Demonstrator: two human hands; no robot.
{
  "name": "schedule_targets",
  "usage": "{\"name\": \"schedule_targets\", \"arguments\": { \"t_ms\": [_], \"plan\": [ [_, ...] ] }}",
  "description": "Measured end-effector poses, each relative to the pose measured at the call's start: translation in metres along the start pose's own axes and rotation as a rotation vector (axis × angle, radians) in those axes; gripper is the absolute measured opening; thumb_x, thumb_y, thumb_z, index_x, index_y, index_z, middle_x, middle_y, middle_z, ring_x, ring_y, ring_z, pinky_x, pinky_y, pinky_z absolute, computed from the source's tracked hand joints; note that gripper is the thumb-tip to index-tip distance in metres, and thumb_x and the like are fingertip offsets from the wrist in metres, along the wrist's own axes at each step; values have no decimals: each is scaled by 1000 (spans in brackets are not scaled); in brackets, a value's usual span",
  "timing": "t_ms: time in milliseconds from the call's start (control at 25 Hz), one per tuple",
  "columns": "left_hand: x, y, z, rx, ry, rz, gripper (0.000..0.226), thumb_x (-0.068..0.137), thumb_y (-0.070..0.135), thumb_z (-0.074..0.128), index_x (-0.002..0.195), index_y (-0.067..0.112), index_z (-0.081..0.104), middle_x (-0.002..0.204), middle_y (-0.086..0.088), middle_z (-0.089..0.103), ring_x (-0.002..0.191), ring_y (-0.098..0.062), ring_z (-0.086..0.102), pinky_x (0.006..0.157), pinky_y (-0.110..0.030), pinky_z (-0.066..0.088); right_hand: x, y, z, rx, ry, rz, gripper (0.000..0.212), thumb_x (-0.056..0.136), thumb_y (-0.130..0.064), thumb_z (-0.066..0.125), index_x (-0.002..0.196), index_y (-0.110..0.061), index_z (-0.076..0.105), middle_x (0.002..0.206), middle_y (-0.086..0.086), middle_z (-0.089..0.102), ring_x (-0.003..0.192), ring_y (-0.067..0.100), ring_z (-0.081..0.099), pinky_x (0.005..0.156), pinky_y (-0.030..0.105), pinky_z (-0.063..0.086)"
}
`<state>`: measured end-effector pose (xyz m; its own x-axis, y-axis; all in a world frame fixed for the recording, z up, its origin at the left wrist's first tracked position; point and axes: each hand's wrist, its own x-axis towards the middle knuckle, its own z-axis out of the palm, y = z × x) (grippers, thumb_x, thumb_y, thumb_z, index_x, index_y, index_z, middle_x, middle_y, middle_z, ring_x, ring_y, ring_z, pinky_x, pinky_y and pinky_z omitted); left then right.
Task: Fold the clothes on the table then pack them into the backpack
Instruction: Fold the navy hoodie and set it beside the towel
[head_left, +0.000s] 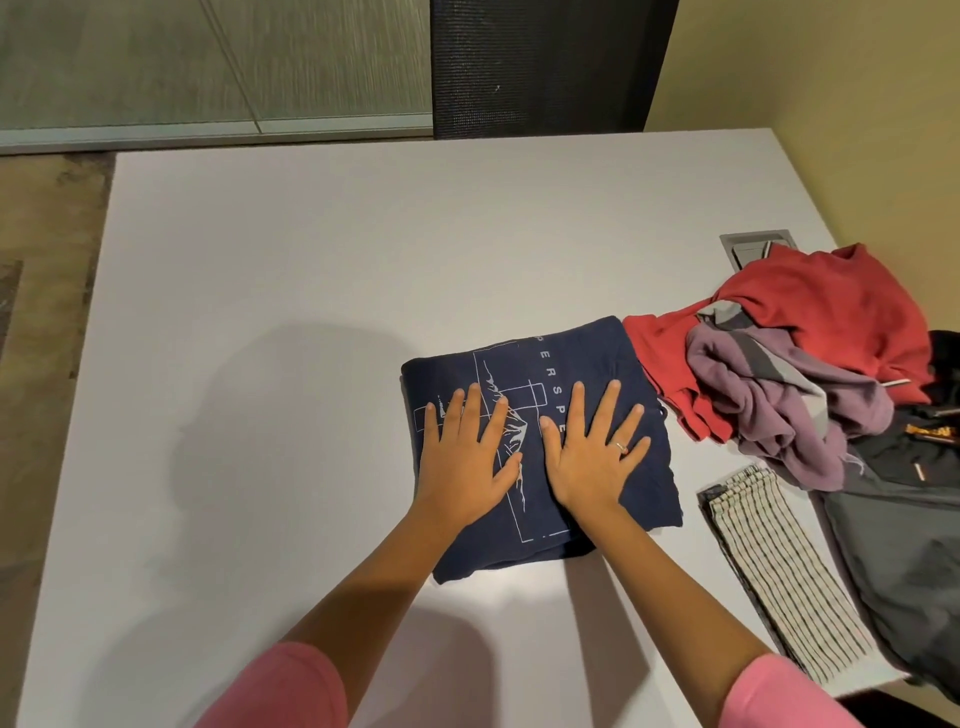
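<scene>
Head view, both hands flat, fingers spread, left hand (464, 457) and right hand (592, 453) pressing folded navy shirt (540, 441), side by side

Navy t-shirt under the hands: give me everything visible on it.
The navy t-shirt is folded into a rough rectangle, lying flat on the white table. It looks like soft knit cotton with a pale line-art mountain graphic and partial lettering "PERSPE". The left hand and right hand press flat on it, fingers straight. Its far right corner lies beside the red garment; whether they touch is unclear.
</scene>
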<state>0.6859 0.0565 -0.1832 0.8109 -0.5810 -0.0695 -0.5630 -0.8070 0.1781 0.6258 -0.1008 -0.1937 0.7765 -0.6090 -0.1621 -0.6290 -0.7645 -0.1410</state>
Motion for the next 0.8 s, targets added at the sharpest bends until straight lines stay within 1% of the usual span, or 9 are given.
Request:
{"name": "schedule_targets", "arguments": {
  "t_ms": [200, 320, 400, 480, 560, 600, 680, 800],
  "plan": [
    [-12, -1, -2, -4, -21, -62, 70, 90, 56, 26, 146, 17, 38, 146, -19, 43, 134, -37, 41, 111, -55, 25, 2, -5, -2, 11, -57, -67, 74, 86, -72, 4, 151, -38, 1, 160, 5, -13, 145, 38, -11, 110, 64, 3],
    [-32, -4, -7, -10, -69, -131, 72, 90, 56, 29, 145, 11, 38, 138, -25, 48, 126, -40, 48, 107, -52, 34, 6, -16, -9, -10, -149, -201, 74, 83, -75, 1, 148, -42, -9, 158, 1, -22, 144, 33, -19, 111, 61, -6],
    [-49, -10, -15, 7, -89, -159, 73, 91, 58, 29, 144, 8, 38, 131, -22, 53, 116, -36, 55, 100, -47, 43, 9, -28, -15, -7, -241, -322, 74, 83, -76, 7, 147, -44, -11, 155, -4, -31, 142, 28, -28, 110, 58, -13],
    [-71, -19, -21, 54, -133, -183, 73, 91, 60, 36, 142, 8, 39, 125, -14, 56, 109, -28, 56, 92, -40, 46, 9, -42, -19, -16, -318, -424, 75, 82, -77, 13, 146, -46, -11, 149, -8, -38, 139, 25, -34, 109, 58, -18],
    [-96, -24, -25, 82, -140, -220, 71, 88, 63, 43, 131, 7, 51, 115, -10, 61, 99, -25, 58, 82, -38, 48, 3, -58, -20, -34, -380, -500, 81, 77, -82, 12, 146, -48, -12, 147, -10, -41, 136, 24, -40, 108, 56, -22],
    [-105, -23, -28, 79, -152, -237, 68, 87, 63, 44, 124, 7, 55, 111, -9, 61, 95, -24, 58, 77, -36, 48, -1, -65, -19, -46, -406, -538, 84, 74, -85, 11, 145, -48, -13, 148, -10, -42, 134, 24, -42, 107, 56, -24],
    [-122, -17, -28, 61, -197, -279, 63, 88, 64, 41, 115, 9, 56, 106, -7, 58, 91, -21, 55, 71, -30, 44, -12, -77, -18, -70, -446, -626, 88, 70, -88, 12, 145, -48, -15, 148, -9, -42, 132, 25, -45, 105, 56, -27],
    [-134, -7, -38, 44, -265, -373, 61, 88, 68, 39, 112, 13, 53, 105, -6, 54, 92, -19, 54, 66, -25, 40, -28, -88, -14, -117, -461, -744, 90, 68, -90, 10, 144, -49, -16, 148, -9, -43, 132, 25, -44, 107, 57, -26]
  ]
}}
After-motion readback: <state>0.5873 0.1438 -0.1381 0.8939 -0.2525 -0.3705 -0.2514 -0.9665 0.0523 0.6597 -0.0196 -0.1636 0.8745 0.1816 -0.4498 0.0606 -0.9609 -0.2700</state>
